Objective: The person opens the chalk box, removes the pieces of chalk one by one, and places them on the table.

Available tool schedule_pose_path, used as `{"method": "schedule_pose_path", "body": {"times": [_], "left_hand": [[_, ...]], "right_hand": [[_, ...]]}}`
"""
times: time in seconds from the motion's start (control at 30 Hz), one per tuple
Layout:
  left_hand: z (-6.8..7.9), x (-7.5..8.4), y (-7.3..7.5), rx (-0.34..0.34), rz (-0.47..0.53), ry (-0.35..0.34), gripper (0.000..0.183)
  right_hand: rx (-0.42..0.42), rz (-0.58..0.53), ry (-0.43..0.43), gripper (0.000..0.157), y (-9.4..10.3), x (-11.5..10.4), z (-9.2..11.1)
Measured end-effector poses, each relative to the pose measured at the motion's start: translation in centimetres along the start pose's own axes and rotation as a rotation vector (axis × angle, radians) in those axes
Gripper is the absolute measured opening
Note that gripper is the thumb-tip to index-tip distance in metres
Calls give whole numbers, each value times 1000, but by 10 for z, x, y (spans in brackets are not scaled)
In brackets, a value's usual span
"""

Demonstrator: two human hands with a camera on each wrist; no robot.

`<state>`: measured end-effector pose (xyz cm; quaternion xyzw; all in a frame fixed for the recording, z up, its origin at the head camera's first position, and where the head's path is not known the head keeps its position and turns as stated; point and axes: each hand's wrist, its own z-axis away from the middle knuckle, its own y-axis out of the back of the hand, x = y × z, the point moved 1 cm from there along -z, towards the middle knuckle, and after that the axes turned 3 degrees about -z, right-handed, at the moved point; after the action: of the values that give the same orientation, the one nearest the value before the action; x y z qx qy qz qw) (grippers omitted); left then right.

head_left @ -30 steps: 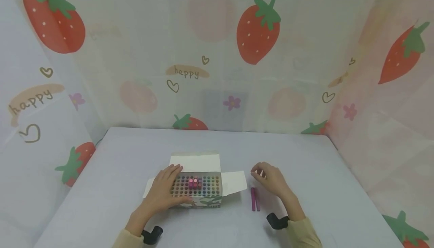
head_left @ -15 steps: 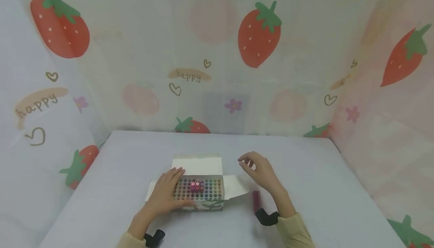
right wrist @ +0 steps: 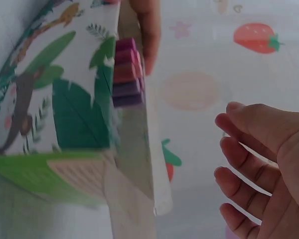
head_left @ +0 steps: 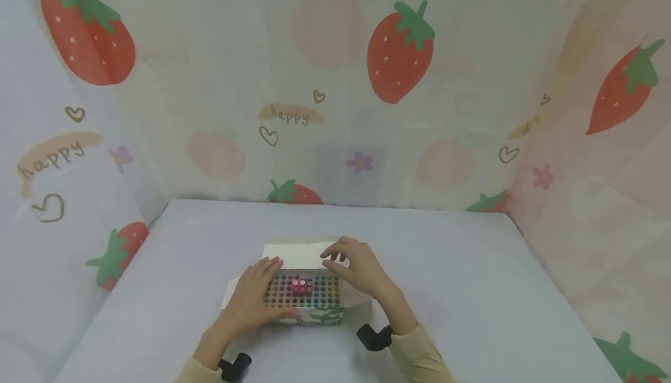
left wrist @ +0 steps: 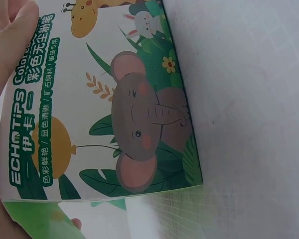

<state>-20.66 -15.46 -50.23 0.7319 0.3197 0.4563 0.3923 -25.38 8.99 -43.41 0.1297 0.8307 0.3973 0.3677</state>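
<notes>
An upright box of coloured chalk (head_left: 320, 315) stands lid-up in the head view, packed with rows of chalk ends. Several pink and purple chalk sticks (right wrist: 127, 74) stick up above the others near its middle. My left hand (head_left: 254, 297) holds the box at its left side, the thumb along the printed front and the fingers over the top edge. The front, with an elephant picture (left wrist: 149, 119), fills much of the left wrist view. Over the box's back right corner is my right hand (head_left: 356, 263), its fingers loosely bent with nothing between them.
The box's white back flap (head_left: 290, 252) stands raised; its left flap (head_left: 229, 293) spreads outward. My right hand and forearm partly cover the right flap (head_left: 358, 297). A white table (head_left: 472, 290) lies beneath, with a strawberry-print curtain (head_left: 325, 80) behind.
My right hand has moved left from beside the box to over its back right corner. The two chalk sticks on the table are now hidden by that forearm. My left hand stays put.
</notes>
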Motion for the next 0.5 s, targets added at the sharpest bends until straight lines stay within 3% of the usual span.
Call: {"method": "schedule_pose_path", "body": {"times": [0.4, 0.5], "left_hand": [[-1, -4, -2, -23, -9, 3, 108], [2, -5, -3, -13, -3, 0, 107]], "right_hand": [[-148, 76, 43, 14, -39, -14, -14], [-183, 96, 20, 16, -46, -19, -14]]}}
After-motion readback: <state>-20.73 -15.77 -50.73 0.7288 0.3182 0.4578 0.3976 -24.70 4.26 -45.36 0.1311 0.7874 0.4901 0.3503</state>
